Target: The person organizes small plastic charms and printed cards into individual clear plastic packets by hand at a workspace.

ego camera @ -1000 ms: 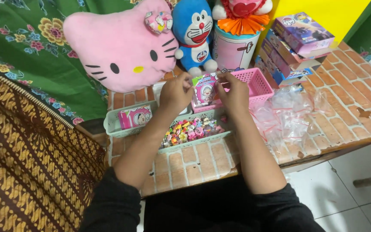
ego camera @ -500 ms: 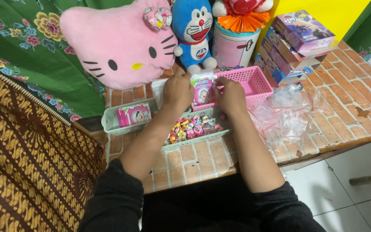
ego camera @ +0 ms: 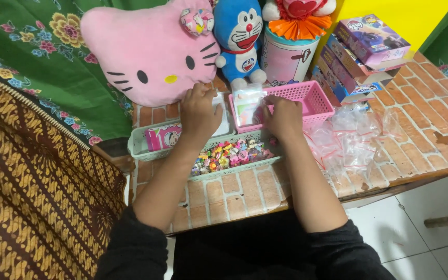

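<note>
**Status: small bag held over the pink basket**

The left hand (ego camera: 199, 111) and right hand (ego camera: 283, 116) both close on a small clear plastic bag (ego camera: 248, 105), pinching it at its left and right edges. The bag stands upright at the near wall of the pink basket (ego camera: 315, 96), with a pale card or insert showing inside it.

Just near of the hands, a pale green tray (ego camera: 234, 168) holds a mass of small colourful charms (ego camera: 229, 154). A second tray (ego camera: 143, 148) to the left holds a pink packet (ego camera: 163, 137).

Progress, as judged: one bag is in hand and appears filled. A loose pile of empty clear bags (ego camera: 356, 145) lies on the desk (ego camera: 224, 194) to the right, and many charms remain, so most of the work appears outstanding.
</note>
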